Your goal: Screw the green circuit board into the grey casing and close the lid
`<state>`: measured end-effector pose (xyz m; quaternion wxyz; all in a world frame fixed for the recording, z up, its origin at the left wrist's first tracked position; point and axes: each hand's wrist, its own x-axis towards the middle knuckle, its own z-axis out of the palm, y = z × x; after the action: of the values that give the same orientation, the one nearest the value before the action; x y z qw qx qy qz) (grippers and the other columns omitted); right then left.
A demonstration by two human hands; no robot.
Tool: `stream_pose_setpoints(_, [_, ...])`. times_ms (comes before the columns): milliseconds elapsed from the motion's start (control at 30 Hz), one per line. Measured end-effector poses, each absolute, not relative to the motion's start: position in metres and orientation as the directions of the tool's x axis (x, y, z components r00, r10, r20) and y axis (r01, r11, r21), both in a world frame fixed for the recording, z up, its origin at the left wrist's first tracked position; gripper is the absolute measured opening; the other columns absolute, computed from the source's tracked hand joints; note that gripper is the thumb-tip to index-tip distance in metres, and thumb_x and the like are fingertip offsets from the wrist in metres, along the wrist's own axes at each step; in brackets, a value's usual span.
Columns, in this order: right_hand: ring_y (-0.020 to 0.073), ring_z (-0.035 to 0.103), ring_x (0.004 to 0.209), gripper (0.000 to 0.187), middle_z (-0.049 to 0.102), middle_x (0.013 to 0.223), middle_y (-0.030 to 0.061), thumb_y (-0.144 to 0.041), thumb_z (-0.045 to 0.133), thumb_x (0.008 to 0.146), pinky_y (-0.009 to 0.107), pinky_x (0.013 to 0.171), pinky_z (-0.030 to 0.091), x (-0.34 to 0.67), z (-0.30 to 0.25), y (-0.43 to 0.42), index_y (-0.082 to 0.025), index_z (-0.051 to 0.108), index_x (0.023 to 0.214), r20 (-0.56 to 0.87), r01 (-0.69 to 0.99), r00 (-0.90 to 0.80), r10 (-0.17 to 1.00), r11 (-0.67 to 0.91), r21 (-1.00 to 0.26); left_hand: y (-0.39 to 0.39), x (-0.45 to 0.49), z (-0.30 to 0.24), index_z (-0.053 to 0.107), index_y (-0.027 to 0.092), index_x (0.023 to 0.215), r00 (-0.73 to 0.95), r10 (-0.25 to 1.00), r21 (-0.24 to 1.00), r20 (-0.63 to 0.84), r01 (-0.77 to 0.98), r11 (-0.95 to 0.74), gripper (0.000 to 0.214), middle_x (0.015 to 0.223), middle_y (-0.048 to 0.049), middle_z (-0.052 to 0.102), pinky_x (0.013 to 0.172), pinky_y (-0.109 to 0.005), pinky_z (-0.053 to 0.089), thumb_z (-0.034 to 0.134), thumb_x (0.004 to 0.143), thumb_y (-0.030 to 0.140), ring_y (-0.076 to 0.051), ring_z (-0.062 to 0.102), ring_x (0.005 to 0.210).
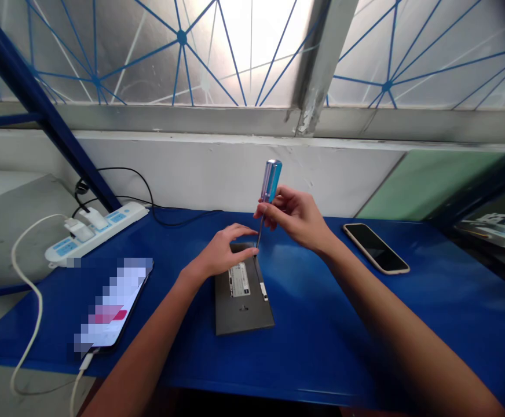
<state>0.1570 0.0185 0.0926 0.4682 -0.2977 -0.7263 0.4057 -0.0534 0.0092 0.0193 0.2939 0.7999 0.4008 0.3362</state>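
A flat dark grey box (231, 315) lies on the blue table, a white printed label (239, 280) on its upward face. My left hand (220, 252) grips its far end, thumb on top close to the screw corner and fingers around the far side. In my right hand (296, 214) is a screwdriver (271, 182) with a clear and blue handle, held between thumb and fingers. It stands nearly upright, tilted a little, and its tip meets the box's far right corner beside my left thumb. The tip's exact seat is too small to make out.
On the left a lit phone (117, 313) is plugged into a white cable (39, 301). Behind it a white power strip (100, 229) holds plugs. A dark-screened phone (376, 248) lies at right on the blue table (322, 347). A wall and window border the back.
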Motion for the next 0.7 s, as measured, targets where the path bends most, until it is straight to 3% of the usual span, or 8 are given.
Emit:
stream_pose_setpoints(100, [0.0109,0.063,0.063,0.029,0.076,0.092,0.0053,-0.047,0.067,0.094,0.026,0.058,0.053,0.158,0.092,0.020,-0.018,0.067,0.099,0.420,0.085,-0.430,0.799,0.498,-0.863,0.017,-0.044,0.039,0.074,0.020,0.115,0.582,0.801,0.902,0.142,0.256,-0.346,0.033,0.111,-0.0088,0.077,0.094,-0.042,0.056,0.070,0.088,0.039,-0.026,0.071,0.106])
stream_pose_setpoints(233, [0.0100,0.061,0.064,0.034,0.075,0.100,0.0065,-0.050,0.064,0.095,0.026,0.060,0.053,0.160,0.092,0.019,-0.017,0.068,0.105,0.395,0.094,-0.450,0.801,0.483,-0.871,0.030,-0.041,0.046,0.080,0.018,0.090,0.615,0.787,0.941,0.050,0.236,-0.244,0.017,0.096,-0.0080,0.080,0.089,-0.042,0.060,0.075,0.081,0.032,-0.027,0.075,0.095])
stream_pose_setpoints(400, [0.0134,0.062,0.070,0.033,0.072,0.091,0.0045,-0.049,0.074,0.086,0.028,0.063,0.053,0.157,0.091,0.016,-0.019,0.069,0.099,0.375,0.153,-0.366,0.852,0.453,-0.878,0.025,-0.038,0.032,0.080,0.017,0.091,0.483,0.856,0.930,0.186,0.196,-0.313,0.018,0.093,-0.0075,0.081,0.088,-0.039,0.060,0.078,0.080,0.032,-0.025,0.076,0.090])
stream_pose_setpoints(533, [0.0127,0.059,0.065,0.035,0.063,0.074,-0.0010,-0.045,0.085,0.076,0.028,0.060,0.052,0.151,0.088,0.015,-0.021,0.060,0.084,0.448,0.117,-0.225,0.865,0.481,-0.869,0.017,-0.035,0.028,0.079,0.017,0.084,0.419,0.871,0.890,0.257,0.248,-0.383,0.014,0.084,-0.0060,0.079,0.080,-0.035,0.059,0.079,0.080,0.031,-0.022,0.074,0.080])
stream_pose_setpoints(700, [0.0134,0.058,0.063,0.033,0.060,0.069,-0.0008,-0.045,0.083,0.078,0.028,0.059,0.051,0.149,0.091,0.011,-0.020,0.060,0.079,0.457,0.145,-0.197,0.868,0.486,-0.862,0.016,-0.033,0.027,0.075,0.017,0.079,0.380,0.874,0.872,0.302,0.260,-0.414,0.017,0.078,-0.0049,0.077,0.072,-0.033,0.055,0.080,0.079,0.034,-0.019,0.070,0.073])
